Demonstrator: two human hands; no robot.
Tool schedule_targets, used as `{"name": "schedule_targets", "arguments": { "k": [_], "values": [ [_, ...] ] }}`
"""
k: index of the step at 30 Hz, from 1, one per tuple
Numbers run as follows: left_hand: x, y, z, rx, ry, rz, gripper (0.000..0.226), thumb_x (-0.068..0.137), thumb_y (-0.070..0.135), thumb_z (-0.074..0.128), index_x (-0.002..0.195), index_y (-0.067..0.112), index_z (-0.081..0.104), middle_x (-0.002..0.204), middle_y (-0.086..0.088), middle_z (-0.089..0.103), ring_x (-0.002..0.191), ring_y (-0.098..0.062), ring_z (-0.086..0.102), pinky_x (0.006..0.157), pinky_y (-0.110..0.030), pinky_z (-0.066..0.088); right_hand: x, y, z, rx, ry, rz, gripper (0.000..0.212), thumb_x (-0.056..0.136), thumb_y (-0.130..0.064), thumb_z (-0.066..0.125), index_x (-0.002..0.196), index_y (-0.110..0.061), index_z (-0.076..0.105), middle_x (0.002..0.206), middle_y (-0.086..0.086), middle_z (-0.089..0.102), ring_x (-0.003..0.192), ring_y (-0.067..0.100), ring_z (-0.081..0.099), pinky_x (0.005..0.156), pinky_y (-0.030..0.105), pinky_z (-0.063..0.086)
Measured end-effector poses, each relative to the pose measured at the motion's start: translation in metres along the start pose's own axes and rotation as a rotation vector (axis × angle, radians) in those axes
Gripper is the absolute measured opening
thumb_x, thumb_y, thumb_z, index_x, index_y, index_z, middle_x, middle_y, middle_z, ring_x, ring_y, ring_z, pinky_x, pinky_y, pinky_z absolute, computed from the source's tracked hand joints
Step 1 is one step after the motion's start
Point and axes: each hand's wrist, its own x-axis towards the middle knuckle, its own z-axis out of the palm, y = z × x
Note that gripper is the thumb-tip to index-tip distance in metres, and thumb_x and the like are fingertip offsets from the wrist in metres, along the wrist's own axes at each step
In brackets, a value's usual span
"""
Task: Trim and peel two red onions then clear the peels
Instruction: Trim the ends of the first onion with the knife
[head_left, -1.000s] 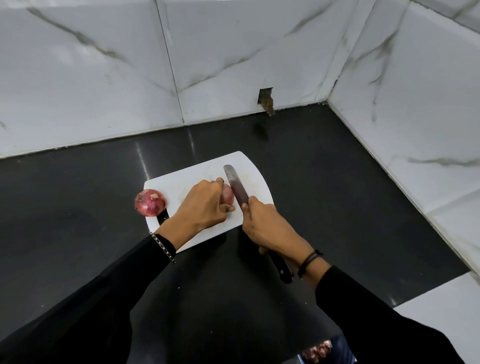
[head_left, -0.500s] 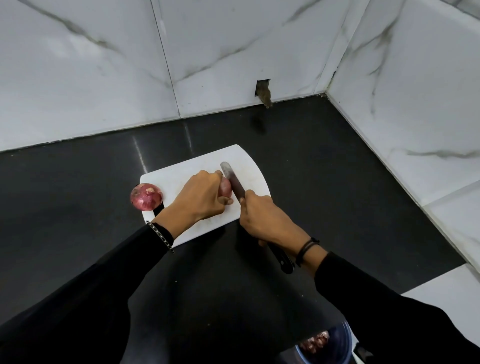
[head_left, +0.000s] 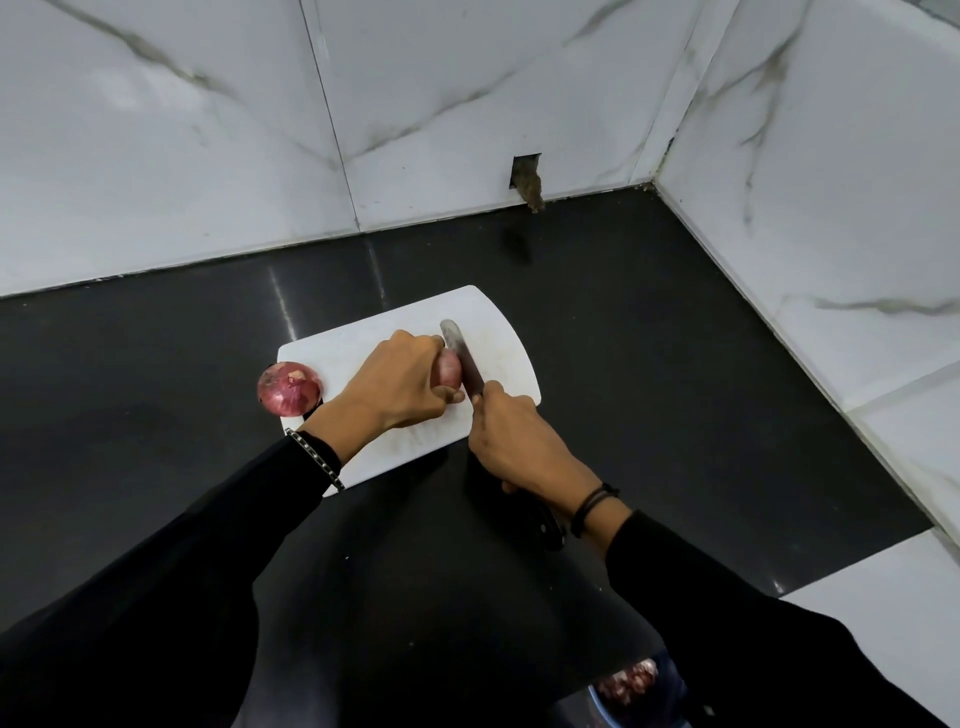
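A white cutting board (head_left: 498, 332) lies on the black counter. My left hand (head_left: 397, 384) grips a red onion (head_left: 448, 370) on the board, covering most of it. My right hand (head_left: 511, 439) holds a knife (head_left: 461, 356) by its dark handle. The blade lies against the onion's right end. A second red onion (head_left: 289, 388), with its skin on, sits at the board's left edge.
The black counter (head_left: 675, 364) runs into a corner of white marble walls at the back and right. A small hole (head_left: 527, 179) opens in the back wall. A blue bowl with onion peels (head_left: 626, 686) shows at the bottom edge.
Both hands keep their hold. The blade has slid back along the onion's right end, so less of it shows beyond the onion.
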Motion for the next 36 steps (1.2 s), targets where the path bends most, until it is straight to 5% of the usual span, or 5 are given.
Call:
{"name": "schedule_targets", "arguments": {
  "k": [4,8,14,29,36],
  "values": [
    [0.0,0.002,-0.003,0.028,-0.033,0.011,0.038,0.081,0.041,0.077,0.097,0.01,0.061,0.077,-0.001,0.05,0.071,-0.02,0.049,0.063,-0.029,0.034,0.0,0.005,0.01,-0.047,0.011,-0.054,0.006,0.102,-0.009,0.033,0.105,-0.01,0.038,0.106,0.015,0.048,0.065,0.02,0.044,0.05,0.026,0.038],
    [-0.001,0.002,-0.005,0.031,-0.062,0.016,0.04,0.081,0.041,0.077,0.101,0.01,0.061,0.079,-0.001,0.05,0.074,-0.021,0.049,0.064,-0.029,0.034,-0.016,0.014,0.019,-0.07,0.044,-0.06,0.023,0.105,-0.016,0.032,0.122,-0.005,0.042,0.098,0.011,0.043,0.092,0.033,0.055,0.077,0.035,0.043],
    [0.0,0.004,-0.007,0.012,-0.049,0.018,0.041,0.083,0.041,0.076,0.104,0.009,0.062,0.077,0.001,0.049,0.075,-0.02,0.049,0.066,-0.029,0.034,-0.003,0.007,0.022,0.031,0.049,-0.021,0.004,0.101,-0.01,0.036,0.102,-0.013,0.033,0.099,0.013,0.044,0.072,0.025,0.046,0.067,0.038,0.042],
    [0.001,0.007,-0.009,0.015,-0.089,0.0,0.051,0.084,0.04,0.076,0.122,0.01,0.061,0.106,-0.012,0.066,0.084,-0.017,0.048,0.072,-0.028,0.038,-0.01,0.011,0.034,0.058,0.05,0.027,0.021,0.104,-0.015,0.039,0.125,-0.008,0.04,0.116,0.018,0.051,0.096,0.032,0.058,0.081,0.044,0.051],
    [0.0,0.012,-0.011,0.011,-0.066,-0.005,0.055,0.085,0.037,0.075,0.129,0.009,0.059,0.113,-0.014,0.066,0.088,-0.017,0.043,0.076,-0.028,0.037,-0.004,0.01,0.037,0.06,0.051,0.006,0.018,0.103,-0.013,0.036,0.12,-0.012,0.037,0.114,0.018,0.047,0.102,0.038,0.055,0.088,0.051,0.049]
  ]
}}
